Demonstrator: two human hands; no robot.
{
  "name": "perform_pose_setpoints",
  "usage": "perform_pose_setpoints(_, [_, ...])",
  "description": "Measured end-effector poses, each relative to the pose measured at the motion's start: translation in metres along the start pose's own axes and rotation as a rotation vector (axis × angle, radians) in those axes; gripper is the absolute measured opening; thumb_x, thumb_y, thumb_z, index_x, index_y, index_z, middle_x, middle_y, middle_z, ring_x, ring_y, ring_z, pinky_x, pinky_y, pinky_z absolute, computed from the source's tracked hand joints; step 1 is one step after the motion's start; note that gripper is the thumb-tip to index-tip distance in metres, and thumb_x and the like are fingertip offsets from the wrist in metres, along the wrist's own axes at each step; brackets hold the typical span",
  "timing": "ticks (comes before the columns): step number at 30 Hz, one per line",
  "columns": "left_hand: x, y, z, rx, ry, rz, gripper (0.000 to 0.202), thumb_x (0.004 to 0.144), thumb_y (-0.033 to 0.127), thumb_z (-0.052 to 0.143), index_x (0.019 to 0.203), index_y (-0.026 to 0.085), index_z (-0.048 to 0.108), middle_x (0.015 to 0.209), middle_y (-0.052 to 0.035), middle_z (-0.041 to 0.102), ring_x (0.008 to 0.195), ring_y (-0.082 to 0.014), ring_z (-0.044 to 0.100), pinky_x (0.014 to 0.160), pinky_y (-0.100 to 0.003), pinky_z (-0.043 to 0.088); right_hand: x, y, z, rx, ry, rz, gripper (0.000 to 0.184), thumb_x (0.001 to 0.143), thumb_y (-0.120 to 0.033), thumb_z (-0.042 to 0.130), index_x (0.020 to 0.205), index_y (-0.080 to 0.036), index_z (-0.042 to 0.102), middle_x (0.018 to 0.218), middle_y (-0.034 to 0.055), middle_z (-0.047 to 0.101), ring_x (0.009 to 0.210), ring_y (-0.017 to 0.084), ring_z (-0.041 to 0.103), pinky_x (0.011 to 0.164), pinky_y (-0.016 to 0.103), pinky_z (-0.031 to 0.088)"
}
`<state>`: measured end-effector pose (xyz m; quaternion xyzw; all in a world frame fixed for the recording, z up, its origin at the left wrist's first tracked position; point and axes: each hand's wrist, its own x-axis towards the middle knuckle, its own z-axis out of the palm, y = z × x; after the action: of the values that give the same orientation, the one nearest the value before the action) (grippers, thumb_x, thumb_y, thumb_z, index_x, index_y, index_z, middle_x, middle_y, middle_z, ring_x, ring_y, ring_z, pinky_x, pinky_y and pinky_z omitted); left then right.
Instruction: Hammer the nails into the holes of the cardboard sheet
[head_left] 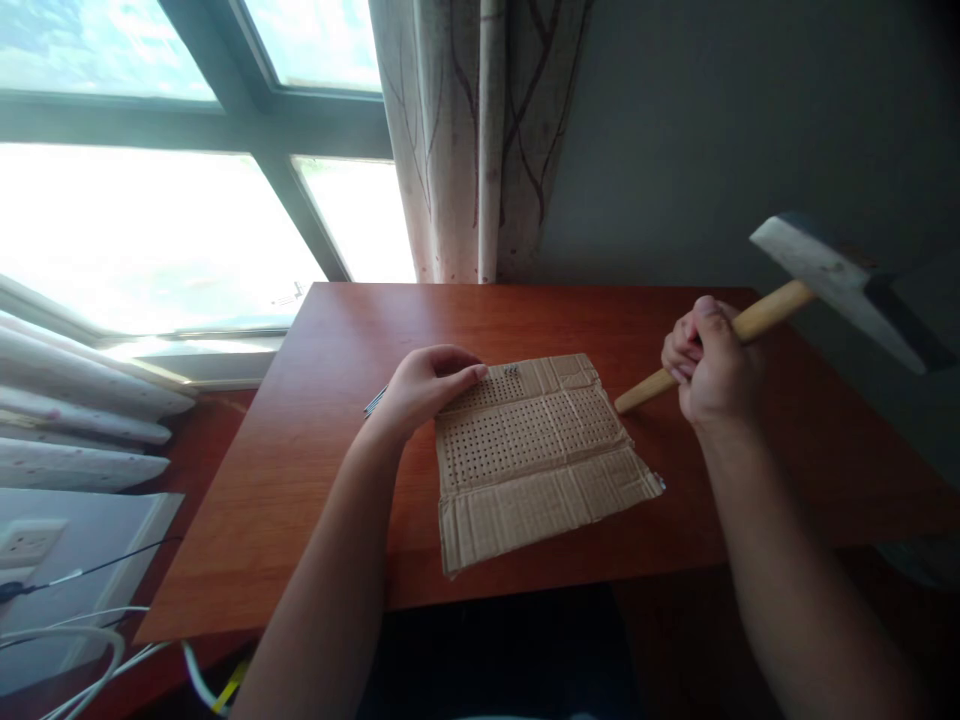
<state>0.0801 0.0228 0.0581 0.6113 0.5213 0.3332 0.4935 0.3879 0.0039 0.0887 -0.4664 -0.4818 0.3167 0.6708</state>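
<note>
Reddish-brown, my table (pixel 247 510) carries a sheet of holed cardboard (pixel 532 440) right before me. My left hand (pixel 430 390), half curled, rests at its far left corner; whether it grips anything I cannot tell. My right hand (pixel 709 355) is wrapped tightly round the handle of a hammer (pixel 780 302). Thin metal rods (pixel 374 402) lie beside my left wrist. Beyond hangs a patterned curtain (pixel 435 150).

I count two bare forearms (pixel 334 570), both reaching forward. Left hand (pixel 429 388): back upward, thumb extended, fingers partly hidden. Right hand (pixel 711 362): lifted, fingers curled tight, thumb uppermost.
</note>
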Motion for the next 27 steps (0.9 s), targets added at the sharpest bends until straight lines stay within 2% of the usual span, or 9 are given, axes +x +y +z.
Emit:
perform_pose_setpoints(3, [0.001, 0.001, -0.004, 0.028, 0.107, 0.014, 0.041, 0.078, 0.051, 0.075, 0.095, 0.014, 0.077, 0.092, -0.0094, 0.076, 0.078, -0.0198, 0.066, 0.063, -0.027, 0.048, 0.001, 0.001, -0.001, 0.055, 0.086, -0.019, 0.041, 0.087, -0.040, 0.067, 0.059, -0.023, 0.041, 0.047, -0.0094, 0.027, 0.035, 0.006, 0.020, 0.036, 0.025, 0.011])
perform_pose_setpoints(7, [0.001, -0.006, -0.021, 0.041, 0.306, 0.105, 0.040, 0.080, 0.049, 0.073, 0.097, 0.013, 0.075, 0.096, -0.0115, 0.077, 0.087, -0.0216, 0.068, 0.072, -0.029, 0.052, 0.002, 0.000, 0.000, 0.057, 0.142, -0.021, 0.040, 0.084, -0.039, 0.067, 0.058, -0.024, 0.041, 0.047, -0.0086, 0.028, 0.036, 0.007, 0.021, 0.035, 0.026, 0.012])
perform_pose_setpoints(9, [-0.003, -0.012, -0.034, 0.161, 0.397, 0.102, 0.038, 0.081, 0.048, 0.070, 0.098, 0.015, 0.075, 0.097, -0.0109, 0.077, 0.088, -0.0222, 0.069, 0.074, -0.031, 0.053, 0.002, 0.001, 0.001, 0.045, 0.137, -0.022, 0.041, 0.084, -0.041, 0.068, 0.058, -0.024, 0.041, 0.047, -0.0085, 0.028, 0.036, 0.007, 0.022, 0.034, 0.026, 0.013])
perform_pose_setpoints(11, [-0.010, -0.018, -0.046, 0.395, 0.455, 0.045, 0.033, 0.082, 0.046, 0.068, 0.098, 0.018, 0.076, 0.096, -0.0093, 0.077, 0.086, -0.0234, 0.069, 0.075, -0.033, 0.052, 0.002, 0.003, 0.002, 0.038, 0.107, -0.022, 0.043, 0.084, -0.043, 0.069, 0.058, -0.025, 0.041, 0.047, -0.0086, 0.028, 0.036, 0.007, 0.022, 0.035, 0.026, 0.013])
perform_pose_setpoints(14, [-0.021, -0.026, -0.061, 0.758, 0.431, -0.091, 0.028, 0.083, 0.042, 0.063, 0.097, 0.023, 0.077, 0.098, -0.0086, 0.078, 0.088, -0.0281, 0.069, 0.074, -0.036, 0.048, 0.003, 0.005, 0.004, 0.042, 0.076, -0.024, 0.044, 0.086, -0.043, 0.068, 0.058, -0.024, 0.040, 0.046, -0.0086, 0.027, 0.035, 0.007, 0.022, 0.035, 0.026, 0.012])
perform_pose_setpoints(17, [-0.030, -0.031, -0.067, 0.978, 0.352, -0.204, 0.029, 0.083, 0.042, 0.060, 0.098, 0.025, 0.078, 0.098, -0.0103, 0.078, 0.087, -0.0322, 0.068, 0.069, -0.037, 0.044, 0.002, 0.004, 0.005, 0.034, 0.089, -0.027, 0.043, 0.087, -0.041, 0.067, 0.059, -0.024, 0.040, 0.047, -0.0084, 0.027, 0.035, 0.007, 0.022, 0.036, 0.027, 0.012])
perform_pose_setpoints(27, [-0.049, -0.031, -0.046, 1.252, 0.308, -0.186, 0.033, 0.093, 0.043, 0.048, 0.094, 0.027, 0.077, 0.105, -0.0090, 0.075, 0.082, -0.0276, 0.068, 0.060, -0.033, 0.038, -0.003, 0.004, 0.000, -0.060, 0.132, -0.031, 0.044, 0.087, -0.051, 0.062, 0.060, -0.026, 0.038, 0.049, -0.0066, 0.026, 0.037, 0.009, 0.022, 0.037, 0.030, 0.014])
